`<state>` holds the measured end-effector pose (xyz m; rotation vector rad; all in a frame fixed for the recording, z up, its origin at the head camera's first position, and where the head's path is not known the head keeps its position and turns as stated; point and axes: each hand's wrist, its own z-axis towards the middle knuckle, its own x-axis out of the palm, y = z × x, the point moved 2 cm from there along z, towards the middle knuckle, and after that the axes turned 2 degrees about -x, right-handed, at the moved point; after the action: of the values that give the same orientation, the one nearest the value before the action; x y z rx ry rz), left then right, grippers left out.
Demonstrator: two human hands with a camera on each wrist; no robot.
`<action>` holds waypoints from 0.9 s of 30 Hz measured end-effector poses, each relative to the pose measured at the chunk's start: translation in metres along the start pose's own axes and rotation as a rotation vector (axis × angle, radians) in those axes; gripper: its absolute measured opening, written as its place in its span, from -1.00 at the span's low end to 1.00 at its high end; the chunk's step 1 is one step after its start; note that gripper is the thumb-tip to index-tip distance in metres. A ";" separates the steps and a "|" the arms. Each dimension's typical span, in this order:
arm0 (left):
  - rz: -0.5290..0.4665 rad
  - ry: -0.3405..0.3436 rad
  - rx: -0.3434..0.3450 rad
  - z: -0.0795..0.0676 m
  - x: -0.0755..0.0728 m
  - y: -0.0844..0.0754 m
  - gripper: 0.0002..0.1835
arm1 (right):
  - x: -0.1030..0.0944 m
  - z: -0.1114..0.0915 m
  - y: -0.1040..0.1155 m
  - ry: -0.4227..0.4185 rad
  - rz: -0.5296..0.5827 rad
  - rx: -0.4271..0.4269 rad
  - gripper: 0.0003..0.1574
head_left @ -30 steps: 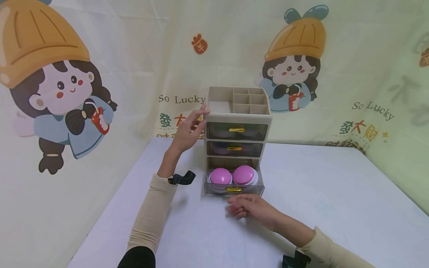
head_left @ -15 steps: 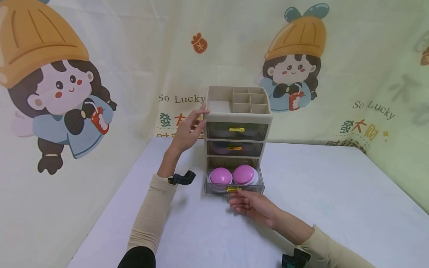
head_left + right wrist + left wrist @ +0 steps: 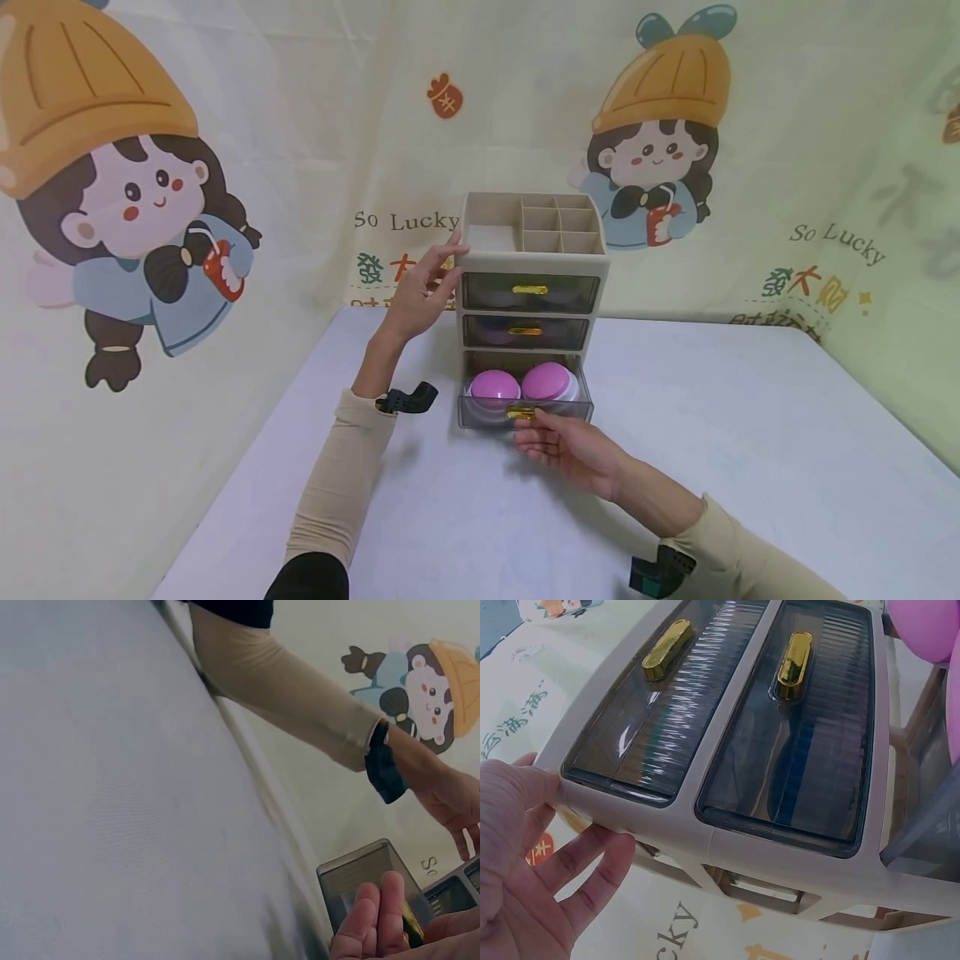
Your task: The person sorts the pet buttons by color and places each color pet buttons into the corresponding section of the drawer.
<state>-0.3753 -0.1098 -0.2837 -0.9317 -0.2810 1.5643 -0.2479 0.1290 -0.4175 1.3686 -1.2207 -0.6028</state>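
A beige desktop drawer cabinet (image 3: 531, 265) stands on the table, its bottom drawer (image 3: 480, 414) pulled out. Two round containers with pink domed tops, the left container (image 3: 495, 385) and the right container (image 3: 547, 382), sit side by side inside. My right hand (image 3: 573, 450) pinches the drawer's gold handle (image 3: 517, 412) between thumb and fingers; the right wrist view shows its curled fingertips (image 3: 390, 889) by that handle. My left hand (image 3: 420, 296) rests its fingers against the cabinet's upper left side. In the left wrist view its thumb lies along the cabinet's edge, the other fingers loosely spread.
The upper drawer (image 3: 487, 293) and middle drawer (image 3: 487, 332) are closed, with smoky clear fronts and gold handles. An open tray top (image 3: 491, 227) with small compartments crowns the cabinet. White cloth covers the table (image 3: 712, 417); a printed curtain (image 3: 300, 100) hangs behind.
My right hand has come up from below the bottom drawer and taken hold of its handle. The drawer front and the containers have shifted slightly towards the cabinet. My left hand has stayed put.
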 end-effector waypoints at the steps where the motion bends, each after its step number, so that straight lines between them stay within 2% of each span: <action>1: 0.003 -0.001 -0.001 0.000 0.000 0.000 -0.60 | 0.000 0.001 0.001 0.002 -0.001 -0.002 -0.41; 7: 0.010 -0.001 -0.006 0.000 0.001 0.000 -0.60 | -0.004 0.009 0.001 -0.014 -0.001 -0.003 -0.40; 21: 0.003 -0.004 -0.018 -0.001 -0.001 0.001 -0.59 | -0.011 0.036 0.003 -0.046 -0.050 -0.062 -0.40; 27: 0.000 0.003 -0.015 -0.001 0.000 -0.001 -0.60 | -0.014 0.048 0.005 -0.103 -0.048 -0.068 -0.38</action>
<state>-0.3744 -0.1102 -0.2835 -0.9459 -0.2911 1.5631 -0.2967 0.1239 -0.4278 1.3264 -1.2411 -0.7501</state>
